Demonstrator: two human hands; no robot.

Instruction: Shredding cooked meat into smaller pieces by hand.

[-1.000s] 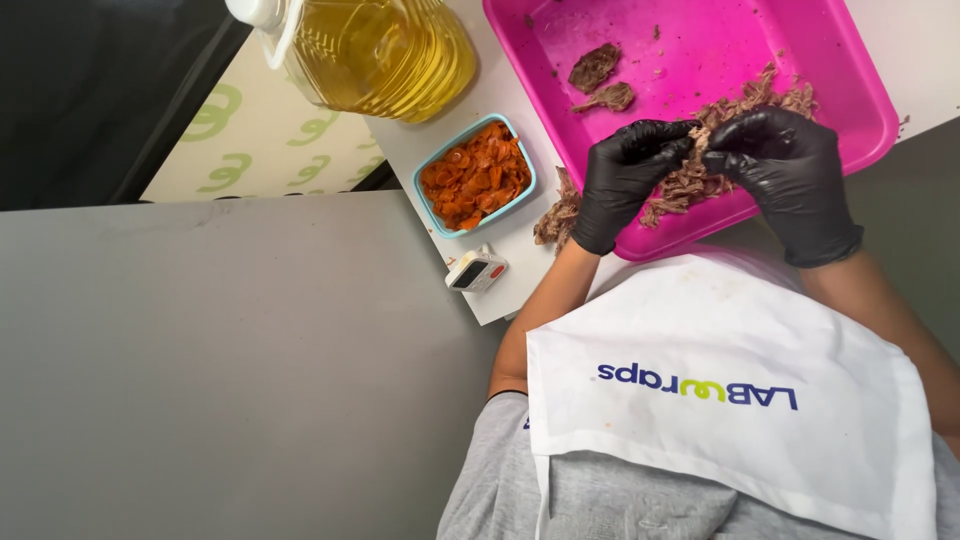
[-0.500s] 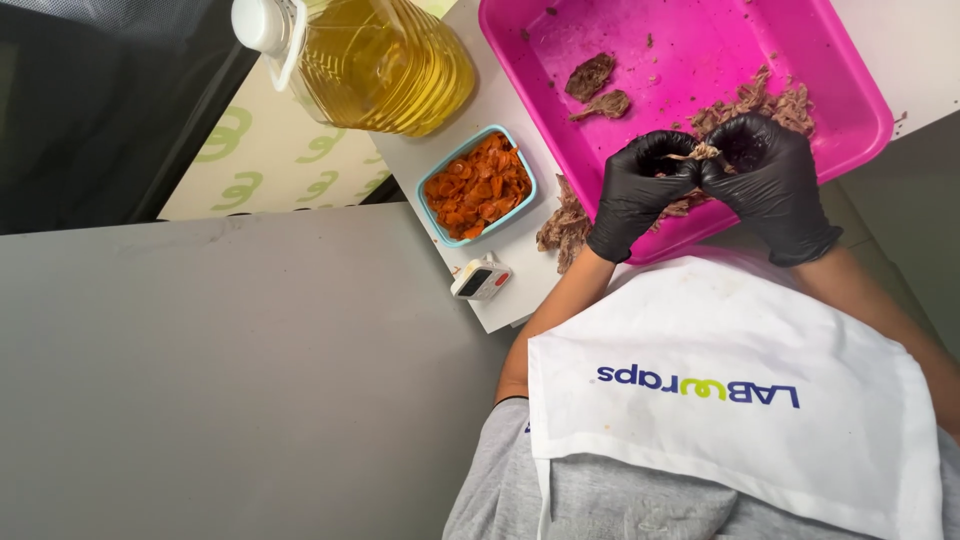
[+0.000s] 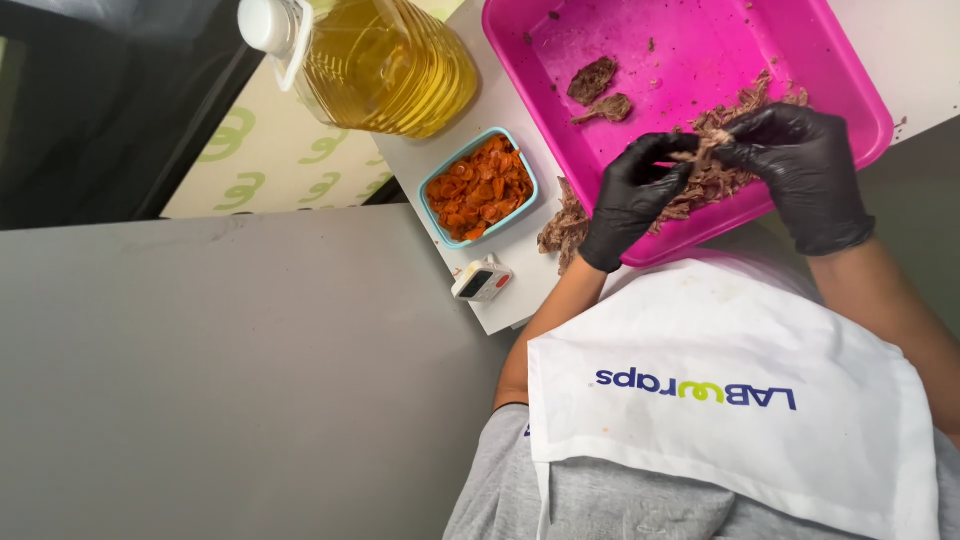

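Pinching a stringy, fibrous clump of shredded meat (image 3: 712,150) between both sets of fingers: your left hand (image 3: 635,195) and right hand (image 3: 800,165), in matte black gloves, grip it over the near rim of the glossy pink rectangular tray (image 3: 700,50). Leftward on the white bench (image 3: 520,290): teal tub of orange slices (image 3: 480,187), oil jug (image 3: 375,60).

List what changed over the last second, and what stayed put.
Both gloved hands, left hand and right hand, lifted slightly off the shredded meat, now pinching one strand between them. Pink tray, oil jug, orange-food container and timer unchanged.
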